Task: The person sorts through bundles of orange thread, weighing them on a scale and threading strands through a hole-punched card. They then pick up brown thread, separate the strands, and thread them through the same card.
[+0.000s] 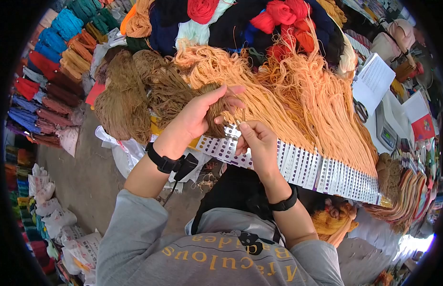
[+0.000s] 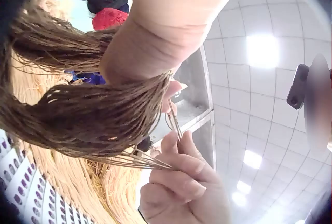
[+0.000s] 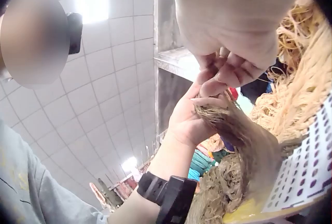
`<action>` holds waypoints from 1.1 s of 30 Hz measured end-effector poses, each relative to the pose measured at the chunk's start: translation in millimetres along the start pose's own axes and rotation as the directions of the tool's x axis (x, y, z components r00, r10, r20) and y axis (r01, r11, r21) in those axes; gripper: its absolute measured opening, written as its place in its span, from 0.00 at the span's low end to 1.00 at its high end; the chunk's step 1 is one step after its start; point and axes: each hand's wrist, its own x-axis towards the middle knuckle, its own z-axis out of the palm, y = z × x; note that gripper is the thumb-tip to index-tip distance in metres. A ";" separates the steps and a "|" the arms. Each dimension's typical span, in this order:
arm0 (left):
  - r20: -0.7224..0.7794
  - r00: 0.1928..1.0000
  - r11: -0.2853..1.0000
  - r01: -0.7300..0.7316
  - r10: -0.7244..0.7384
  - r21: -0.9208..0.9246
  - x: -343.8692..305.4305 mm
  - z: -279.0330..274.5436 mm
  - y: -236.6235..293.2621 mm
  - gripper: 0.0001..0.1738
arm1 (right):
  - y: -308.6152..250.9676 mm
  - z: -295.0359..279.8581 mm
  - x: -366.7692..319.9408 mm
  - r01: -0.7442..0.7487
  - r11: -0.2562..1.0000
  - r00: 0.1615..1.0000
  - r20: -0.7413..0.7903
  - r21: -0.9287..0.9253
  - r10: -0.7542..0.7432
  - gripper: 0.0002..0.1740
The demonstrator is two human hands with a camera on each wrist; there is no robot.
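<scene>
My left hand (image 1: 195, 117) holds a hank of brown yarn (image 2: 104, 115), which loops round beside the wrist and gathers at the fingers. Close by on the right, my right hand (image 1: 259, 143) pinches a few thin strands (image 2: 155, 163) drawn out from that hank between thumb and fingers. In the right wrist view the hands meet at the top of the hank (image 3: 233, 125), and the right fingers partly cover the left fingertips. Below the hands lies a row of white cards with punched holes (image 1: 302, 167), with long peach yarn (image 1: 297, 114) spread out behind it.
More brown hanks (image 1: 123, 95) lie at the left on the table. Red yarn (image 1: 281, 19) is piled at the back. Scissors (image 1: 360, 110), an open notebook (image 1: 374, 81) and a scale (image 1: 387, 131) stand at the right. White plastic bags (image 1: 81, 248) line the floor at the left.
</scene>
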 end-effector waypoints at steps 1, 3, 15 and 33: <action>0.000 1.000 1.000 0.000 0.000 0.002 -0.5 0.6 0.4 0.27 | 1.0 -0.6 0.0 0.003 1.000 1.000 0.003 -0.017 -0.003 0.11; 0.041 0.999 1.000 0.006 -0.006 -0.002 0.3 -4.0 0.6 0.27 | 0.8 -0.2 0.3 0.037 0.998 0.999 -0.017 0.047 -0.036 0.13; 0.145 0.989 0.998 0.004 -0.013 0.062 1.9 -21.2 -8.5 0.30 | -9.1 -6.8 2.8 0.029 0.915 0.998 0.043 0.403 -0.051 0.12; 0.134 0.989 0.998 0.060 -0.060 0.006 -7.5 14.7 -13.5 0.26 | -6.0 12.4 12.0 0.124 0.992 0.986 -0.113 0.020 -0.121 0.09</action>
